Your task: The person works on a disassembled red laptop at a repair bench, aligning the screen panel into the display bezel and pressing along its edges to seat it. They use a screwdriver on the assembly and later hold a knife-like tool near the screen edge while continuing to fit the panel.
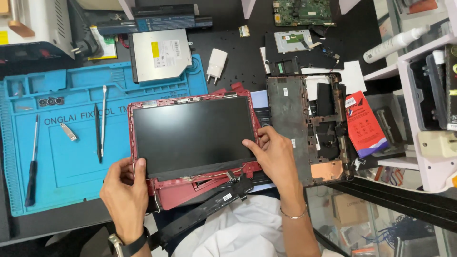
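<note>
A blue silicone repair mat (pixel 71 157) fills the left of the frame, carrying a black-handled screwdriver (pixel 32 166), metal tweezers (pixel 103 119) and a black spudger (pixel 97 133). Above it, upper centre, lie an optical drive (pixel 159 53), a laptop battery (pixel 164 19) and a white charger plug (pixel 216 64). A green circuit board (pixel 303 12) sits top right, a white spray bottle (pixel 395 44) beyond it.

head view, close above workbench (pixel 228 62)
</note>
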